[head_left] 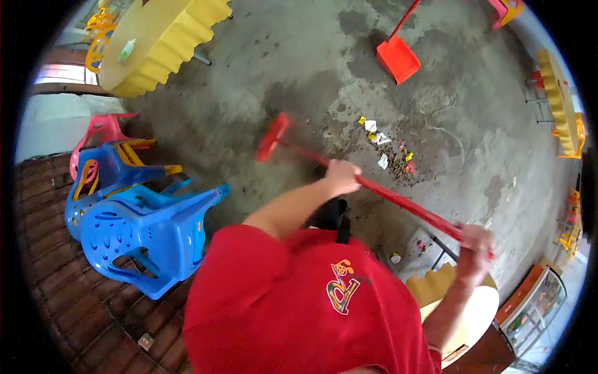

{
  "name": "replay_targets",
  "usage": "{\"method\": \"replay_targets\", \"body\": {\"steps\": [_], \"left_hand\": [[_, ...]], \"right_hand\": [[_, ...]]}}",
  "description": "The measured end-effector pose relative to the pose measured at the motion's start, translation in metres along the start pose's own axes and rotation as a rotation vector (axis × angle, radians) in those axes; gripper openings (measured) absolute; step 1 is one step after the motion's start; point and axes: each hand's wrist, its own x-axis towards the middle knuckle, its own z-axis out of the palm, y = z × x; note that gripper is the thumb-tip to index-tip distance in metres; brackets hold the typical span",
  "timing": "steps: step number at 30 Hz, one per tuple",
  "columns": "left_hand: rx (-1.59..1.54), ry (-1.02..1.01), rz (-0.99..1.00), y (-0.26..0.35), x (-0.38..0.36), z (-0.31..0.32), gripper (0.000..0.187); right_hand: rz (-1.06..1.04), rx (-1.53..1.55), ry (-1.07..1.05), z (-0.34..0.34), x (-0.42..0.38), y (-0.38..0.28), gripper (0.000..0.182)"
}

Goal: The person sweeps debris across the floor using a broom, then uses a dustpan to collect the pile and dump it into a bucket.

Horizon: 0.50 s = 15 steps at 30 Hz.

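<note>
A red broom [408, 202] slants across in front of my red shirt, held in both hands. My left hand [342, 177] is wrapped round the lower part of its handle. Near the handle's upper end, my right hand [475, 249] has closed on it, slightly blurred. The broom head [272, 137] is smeared by motion, over the concrete floor to the left. To the right of my left hand lies a heap of sweepings [395, 162], with dark crumbs, white paper scraps and yellow and red bits.
An orange-red dustpan [398, 60] with a red handle rests on the floor ahead. Blue chairs [143, 237] and a pink chair [103, 129] stand at left. Yellow scalloped tables stand at upper left [165, 47], far right [556, 103] and beside my right arm [458, 305].
</note>
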Motion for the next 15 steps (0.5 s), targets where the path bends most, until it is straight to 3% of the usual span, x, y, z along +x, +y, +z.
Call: {"method": "replay_targets", "body": {"steps": [1,3,4,6,7,8,10,11,13,15], "left_hand": [[0.034,-0.079,-0.102,-0.021,0.006,0.002,0.02],[0.028,-0.076,-0.101,-0.04,0.034,0.013,0.02],[0.024,-0.079,-0.098,-0.043,0.045,0.001,0.02],[-0.052,0.004,-0.056,-0.005,0.084,0.0,0.021],[-0.151,-0.073,-0.065,0.029,0.1,-0.026,0.022],[-0.147,-0.032,-0.005,0.054,0.114,-0.034,0.022],[-0.314,0.049,0.17,0.087,0.155,-0.023,0.019],[-0.363,0.027,0.191,0.101,0.17,-0.03,0.031],[-0.381,-0.037,0.264,0.121,0.182,-0.054,0.023],[-0.453,0.009,0.344,0.134,0.185,-0.068,0.019]], "right_hand": [[0.045,-0.01,0.027,0.02,0.006,0.017,0.018],[0.036,0.024,-0.033,0.036,0.027,0.033,0.014],[0.032,-0.06,0.043,0.037,0.035,0.028,0.015],[-0.072,-0.245,0.158,0.025,0.056,-0.012,0.016],[0.01,-0.499,0.263,0.015,0.063,-0.045,0.011],[-0.142,-0.318,0.062,0.017,0.079,-0.071,0.017],[-0.29,-0.56,0.091,0.043,0.102,-0.108,0.022],[-0.347,-0.549,0.064,0.06,0.112,-0.12,0.019],[-0.255,-0.734,0.263,0.047,0.111,-0.139,0.027],[-0.381,-0.508,0.15,0.034,0.118,-0.152,0.032]]}}
